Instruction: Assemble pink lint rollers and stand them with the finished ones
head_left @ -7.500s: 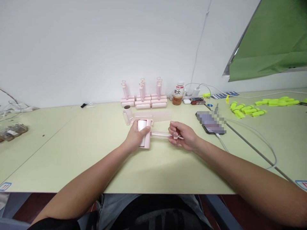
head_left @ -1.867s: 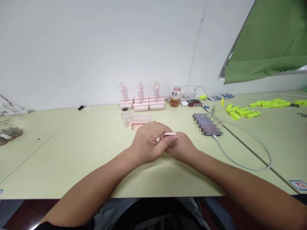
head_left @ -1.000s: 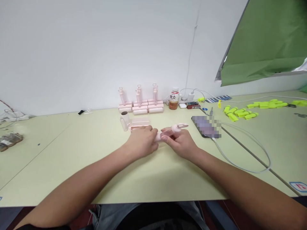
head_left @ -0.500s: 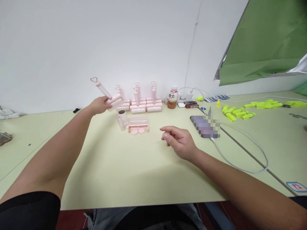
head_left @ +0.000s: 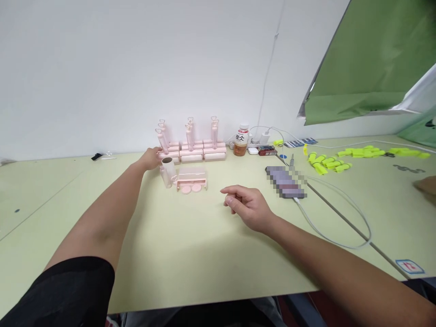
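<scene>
My left hand (head_left: 150, 159) is at the left end of a row of pink lint rollers. Its fingers are closed on the end of the front-left lint roller (head_left: 171, 156), which rests on the table with its heart-topped handle standing up. More lint rollers (head_left: 191, 155) sit beside and behind it. In front of the row lies an open pink roller case (head_left: 191, 182) with two round pink discs. A white paper roll (head_left: 169, 166) and a clear handle piece (head_left: 165, 177) stand to its left. My right hand (head_left: 248, 205) hovers over the table, fingers loosely curled and apart, holding nothing.
Right of the rollers stand a drink bottle (head_left: 241, 141), a white charger case (head_left: 252, 151) and a dark red box (head_left: 267, 151). A phone (head_left: 284, 182) with a white cable (head_left: 327, 238) lies to the right. Several neon yellow pieces (head_left: 329, 162) are farther right.
My left hand has lowered the lint roller from the air onto the table at the row's left end; its handle now stands more upright. My right hand stays about where it was.
</scene>
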`<act>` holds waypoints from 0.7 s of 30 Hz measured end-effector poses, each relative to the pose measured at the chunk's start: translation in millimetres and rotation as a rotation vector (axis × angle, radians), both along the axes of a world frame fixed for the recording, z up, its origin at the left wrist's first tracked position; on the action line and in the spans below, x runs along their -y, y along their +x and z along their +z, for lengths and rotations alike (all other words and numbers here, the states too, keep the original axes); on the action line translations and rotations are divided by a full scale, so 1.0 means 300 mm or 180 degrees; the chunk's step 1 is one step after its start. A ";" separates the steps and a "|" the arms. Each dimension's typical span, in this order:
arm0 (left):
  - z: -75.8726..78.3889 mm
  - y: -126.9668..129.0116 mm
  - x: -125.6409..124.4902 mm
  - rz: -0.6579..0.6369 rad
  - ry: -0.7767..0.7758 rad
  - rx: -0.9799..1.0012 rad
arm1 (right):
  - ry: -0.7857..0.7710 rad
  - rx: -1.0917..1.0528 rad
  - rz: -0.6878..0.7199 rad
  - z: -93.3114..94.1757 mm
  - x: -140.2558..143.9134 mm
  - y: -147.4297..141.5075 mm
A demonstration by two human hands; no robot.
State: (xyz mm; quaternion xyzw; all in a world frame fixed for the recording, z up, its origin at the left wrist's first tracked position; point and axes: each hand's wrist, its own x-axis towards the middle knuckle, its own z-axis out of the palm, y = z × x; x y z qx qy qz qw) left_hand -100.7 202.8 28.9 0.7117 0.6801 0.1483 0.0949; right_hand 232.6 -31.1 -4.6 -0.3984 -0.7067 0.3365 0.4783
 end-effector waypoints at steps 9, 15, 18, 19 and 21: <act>-0.016 0.025 0.080 0.0471 0.0464 0.0195 | -0.0095 0.0031 0.0086 -0.008 -0.002 -0.004; 0.122 0.051 0.179 0.0506 0.0221 0.0263 | -0.0088 0.0101 0.0145 -0.017 0.000 -0.008; 0.194 0.113 0.234 0.0273 -0.0008 -0.0034 | -0.0114 0.0110 0.0140 -0.017 -0.003 -0.013; 0.210 0.138 0.247 0.0192 -0.0071 -0.0154 | -0.0126 0.0104 0.0130 -0.017 -0.004 -0.015; 0.228 0.184 0.259 0.0034 -0.0221 -0.0388 | -0.0140 0.0095 0.0112 -0.015 -0.008 -0.016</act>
